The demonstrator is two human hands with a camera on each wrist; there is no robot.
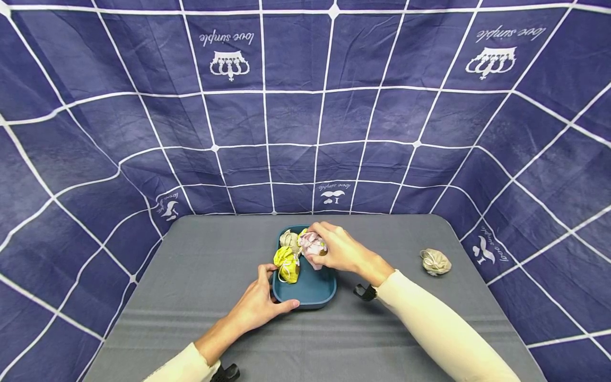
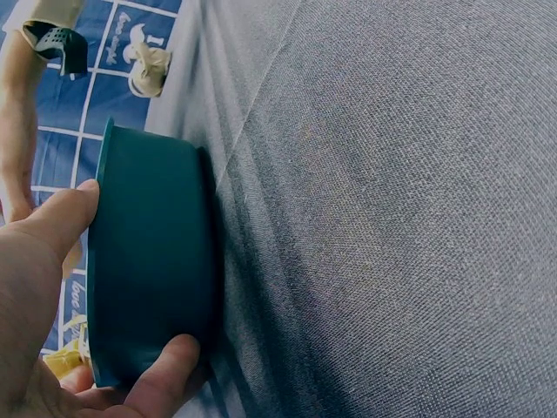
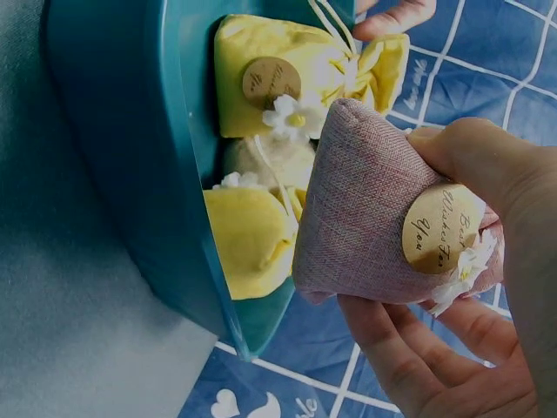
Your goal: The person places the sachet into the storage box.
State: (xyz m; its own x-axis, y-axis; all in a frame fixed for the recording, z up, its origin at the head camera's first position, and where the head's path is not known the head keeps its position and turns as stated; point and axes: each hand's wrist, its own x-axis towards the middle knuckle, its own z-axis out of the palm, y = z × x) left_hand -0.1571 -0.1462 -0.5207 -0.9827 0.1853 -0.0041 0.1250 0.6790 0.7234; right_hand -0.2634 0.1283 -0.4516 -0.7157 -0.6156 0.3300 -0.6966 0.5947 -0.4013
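My right hand (image 1: 341,248) grips a pink cloth sachet (image 3: 374,209) between thumb and fingers, over the far right part of a teal tray (image 1: 305,297). A round gold sticker and a small white flower decorate this sachet. My left hand (image 1: 258,300) holds the tray at its near left corner, thumb on the near rim and fingers along the left side. Inside the tray lie a yellow sachet (image 1: 286,265) beside the left fingers, a beige sachet (image 1: 288,240) behind it, and another yellow sachet (image 3: 248,244), mostly hidden by the right hand in the head view.
Another beige drawstring sachet (image 1: 435,262) lies on the grey tabletop (image 1: 200,265), well to the right of the tray. Blue cloth with white grid lines (image 1: 296,116) hangs behind the table and along both sides.
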